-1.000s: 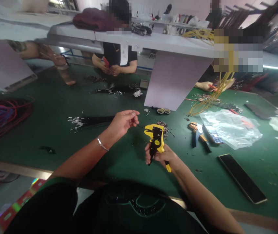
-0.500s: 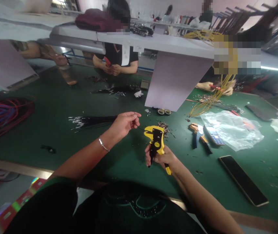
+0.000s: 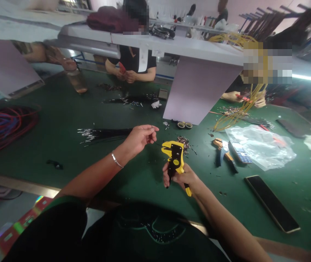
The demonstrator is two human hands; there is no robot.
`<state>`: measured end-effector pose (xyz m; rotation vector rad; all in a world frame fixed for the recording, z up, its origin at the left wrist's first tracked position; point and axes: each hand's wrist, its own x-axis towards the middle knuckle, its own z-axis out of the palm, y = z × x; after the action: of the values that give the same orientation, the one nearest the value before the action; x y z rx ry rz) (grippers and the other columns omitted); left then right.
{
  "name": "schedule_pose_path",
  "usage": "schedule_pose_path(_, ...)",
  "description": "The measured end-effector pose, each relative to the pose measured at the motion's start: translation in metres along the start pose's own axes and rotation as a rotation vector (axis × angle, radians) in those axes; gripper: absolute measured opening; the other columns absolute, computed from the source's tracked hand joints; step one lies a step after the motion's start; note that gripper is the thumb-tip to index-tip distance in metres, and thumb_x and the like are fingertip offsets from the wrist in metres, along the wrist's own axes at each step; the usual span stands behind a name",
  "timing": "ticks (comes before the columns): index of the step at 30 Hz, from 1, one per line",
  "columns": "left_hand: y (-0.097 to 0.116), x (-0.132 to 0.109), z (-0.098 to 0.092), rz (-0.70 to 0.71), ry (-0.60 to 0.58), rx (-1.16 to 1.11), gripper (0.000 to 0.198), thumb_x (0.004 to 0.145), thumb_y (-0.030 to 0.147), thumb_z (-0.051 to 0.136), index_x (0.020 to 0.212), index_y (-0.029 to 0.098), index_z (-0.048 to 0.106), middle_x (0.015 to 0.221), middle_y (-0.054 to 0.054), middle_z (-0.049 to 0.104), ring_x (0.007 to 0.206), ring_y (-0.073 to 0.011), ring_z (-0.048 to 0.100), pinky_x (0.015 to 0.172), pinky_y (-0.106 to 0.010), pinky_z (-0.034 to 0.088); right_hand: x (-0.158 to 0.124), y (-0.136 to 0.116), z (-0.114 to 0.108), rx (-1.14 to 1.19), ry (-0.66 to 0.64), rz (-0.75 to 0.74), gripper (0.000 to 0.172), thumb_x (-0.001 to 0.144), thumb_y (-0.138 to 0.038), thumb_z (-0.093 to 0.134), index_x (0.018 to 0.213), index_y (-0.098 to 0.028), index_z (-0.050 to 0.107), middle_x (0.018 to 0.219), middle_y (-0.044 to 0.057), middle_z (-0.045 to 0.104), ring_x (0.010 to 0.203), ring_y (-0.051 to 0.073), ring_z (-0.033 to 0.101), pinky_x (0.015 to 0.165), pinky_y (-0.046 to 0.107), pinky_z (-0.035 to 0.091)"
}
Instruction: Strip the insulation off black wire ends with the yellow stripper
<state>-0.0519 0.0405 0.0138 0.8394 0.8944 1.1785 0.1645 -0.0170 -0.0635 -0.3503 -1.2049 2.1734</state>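
Observation:
My left hand (image 3: 142, 137) is closed in a pinch on a thin dark wire, whose short end points toward the tool on the right. In my right hand (image 3: 188, 175) is a yellow and black wire stripper (image 3: 176, 157), held upright by its handles with its jaws facing left. The jaws are close to my left fingertips but apart from them. A bundle of black wires (image 3: 107, 134) with pale ends lies behind and left of my left hand. Just behind the stripper is a small heap of clippings (image 3: 184, 145).
To the right lie an orange and blue hand tool (image 3: 224, 154), a keypad phone (image 3: 240, 152), a clear plastic bag (image 3: 274, 147) and a dark smartphone (image 3: 272, 203). A pale panel (image 3: 196, 87) stands ahead behind two small rolls (image 3: 185, 125). Coiled wires (image 3: 6, 127) lie left. Co-workers' hands work across the table.
The camera view has shifted very slightly. My hands, the wire and the wire stripper keep nearly the same pose.

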Motion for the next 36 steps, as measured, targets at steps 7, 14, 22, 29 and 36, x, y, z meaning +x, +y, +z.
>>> schedule_pose_path(7,-0.001,0.001,-0.002,-0.005,-0.013,-0.003,0.011,0.081,0.011,0.058,0.079,0.011,0.068,0.058,-0.002,0.055,0.052,-0.0105,0.052,0.050,-0.025,0.031,-0.002,-0.003,0.006,-0.001,0.026,0.012,0.034,0.065,-0.013,0.070,0.099,-0.012,0.065,0.072,0.003,0.068,0.061,0.019,0.063,0.062,0.038,0.055)
schedule_pose_path(14,0.000,0.000,0.000,-0.010,-0.003,0.008,0.012,0.081,0.010,0.056,0.078,0.012,0.068,0.057,-0.003,0.055,0.052,-0.0111,0.052,0.051,-0.027,0.030,-0.001,-0.002,0.006,0.004,0.041,0.019,0.032,0.064,-0.014,0.071,0.096,-0.012,0.065,0.068,0.002,0.067,0.057,0.018,0.062,0.059,0.039,0.055)
schedule_pose_path(22,0.001,0.000,0.000,-0.009,-0.001,0.021,0.011,0.082,0.010,0.058,0.078,0.011,0.068,0.056,-0.002,0.054,0.051,-0.0106,0.052,0.051,-0.026,0.030,-0.003,-0.005,0.015,0.016,0.064,0.023,0.028,0.066,-0.014,0.070,0.093,-0.013,0.065,0.066,0.001,0.065,0.055,0.017,0.060,0.056,0.037,0.054)
schedule_pose_path(29,0.001,0.000,0.000,-0.025,0.000,0.021,0.014,0.081,0.008,0.057,0.076,0.012,0.069,0.056,-0.002,0.055,0.050,-0.0103,0.051,0.050,-0.027,0.029,-0.002,-0.003,0.019,0.026,0.093,0.016,0.022,0.066,-0.016,0.073,0.086,-0.012,0.065,0.060,0.000,0.063,0.046,0.014,0.056,0.048,0.033,0.051)
schedule_pose_path(36,-0.001,-0.001,0.001,-0.009,0.003,0.036,0.014,0.084,0.008,0.055,0.081,0.011,0.068,0.058,-0.002,0.056,0.050,-0.0105,0.053,0.050,-0.026,0.033,-0.004,0.002,0.018,0.030,0.105,0.026,0.017,0.066,-0.013,0.073,0.080,-0.012,0.064,0.055,-0.002,0.059,0.042,0.012,0.052,0.044,0.030,0.048)
